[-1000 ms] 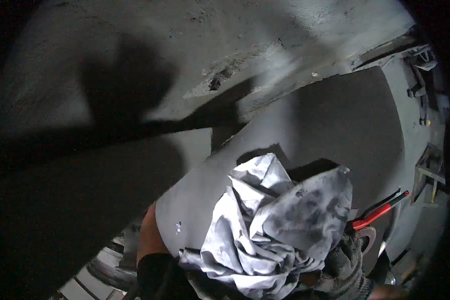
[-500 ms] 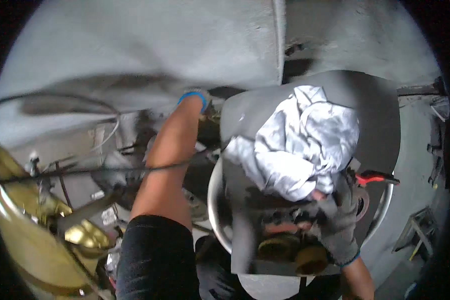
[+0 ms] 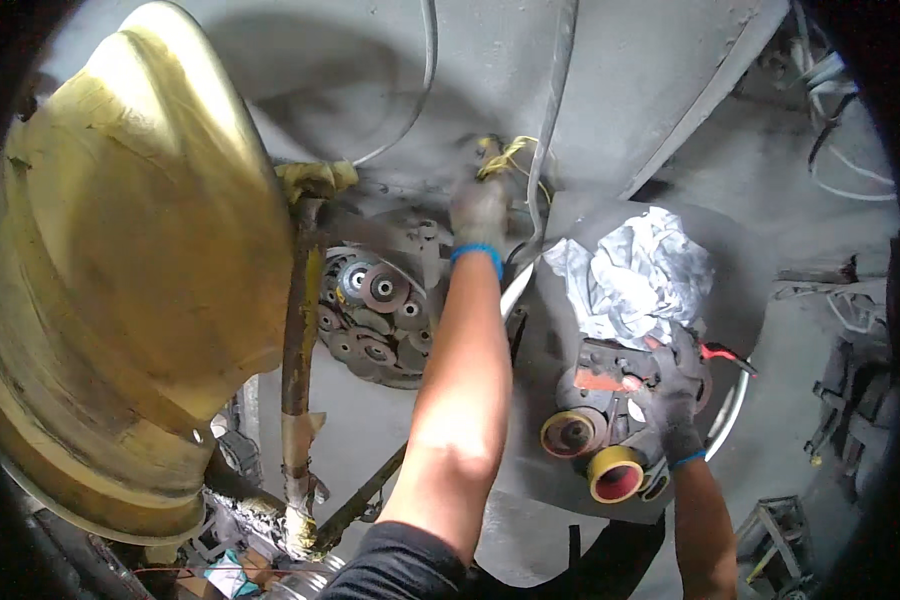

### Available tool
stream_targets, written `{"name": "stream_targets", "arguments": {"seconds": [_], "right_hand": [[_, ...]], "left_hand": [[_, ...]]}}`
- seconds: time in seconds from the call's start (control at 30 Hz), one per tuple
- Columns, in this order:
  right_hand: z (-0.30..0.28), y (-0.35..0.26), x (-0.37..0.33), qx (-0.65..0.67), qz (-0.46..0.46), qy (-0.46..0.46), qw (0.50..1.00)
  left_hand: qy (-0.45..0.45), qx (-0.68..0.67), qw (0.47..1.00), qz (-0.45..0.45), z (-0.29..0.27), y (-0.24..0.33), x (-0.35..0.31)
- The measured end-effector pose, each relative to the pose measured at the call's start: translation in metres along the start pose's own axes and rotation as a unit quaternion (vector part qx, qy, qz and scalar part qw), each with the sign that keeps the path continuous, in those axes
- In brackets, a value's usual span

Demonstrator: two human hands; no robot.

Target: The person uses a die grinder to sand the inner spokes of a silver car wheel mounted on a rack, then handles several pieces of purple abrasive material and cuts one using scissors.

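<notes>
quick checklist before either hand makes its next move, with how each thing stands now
1) Gloves on both the left hand and the right hand: ok.
2) Left hand's grip on the yellow cord: cannot tell, its fingers are unclear.
3) Grey hose well clear of the left hand: not ok, it runs close by the wrist.
4) Crumpled white cloth resting on the grey board: ok.
5) Yellow-rimmed tape roll well back from the board's near edge: not ok, it looks close.
6) Red-handled tool clear of the right hand: cannot tell whether they touch.
</notes>
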State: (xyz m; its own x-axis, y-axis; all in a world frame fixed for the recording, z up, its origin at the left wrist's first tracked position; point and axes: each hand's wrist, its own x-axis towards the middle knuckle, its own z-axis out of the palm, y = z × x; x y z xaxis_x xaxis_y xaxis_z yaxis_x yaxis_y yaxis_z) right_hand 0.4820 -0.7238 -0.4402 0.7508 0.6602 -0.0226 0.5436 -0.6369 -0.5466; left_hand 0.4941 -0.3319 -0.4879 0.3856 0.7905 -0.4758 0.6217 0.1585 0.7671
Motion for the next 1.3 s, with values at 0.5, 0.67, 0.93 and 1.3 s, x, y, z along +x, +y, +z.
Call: {"name": "stream_targets", "arguments": {"seconds": [0.5, 0.67, 0.93, 1.3], "right_hand": [[-0.020, -0.014, 0.005, -0.056, 0.057, -0.118, 0.990], [-0.055, -0.036, 0.019, -0.042, 0.054, -0.102, 0.992], [-0.054, -0.165, 0.074, 0.131, -0.106, -0.088, 0.982], [0.035, -0.178, 0.170, 0.295, -0.123, -0.196, 0.927]], "left_hand": [[0.199, 0.044, 0.938, 0.281, -0.042, 0.008, -0.186], [0.188, 0.048, 0.941, 0.277, -0.056, 0.000, -0.212], [0.156, 0.006, 0.950, 0.271, -0.076, 0.004, -0.222], [0.071, -0.018, 0.962, 0.263, -0.100, 0.058, -0.223]]}}
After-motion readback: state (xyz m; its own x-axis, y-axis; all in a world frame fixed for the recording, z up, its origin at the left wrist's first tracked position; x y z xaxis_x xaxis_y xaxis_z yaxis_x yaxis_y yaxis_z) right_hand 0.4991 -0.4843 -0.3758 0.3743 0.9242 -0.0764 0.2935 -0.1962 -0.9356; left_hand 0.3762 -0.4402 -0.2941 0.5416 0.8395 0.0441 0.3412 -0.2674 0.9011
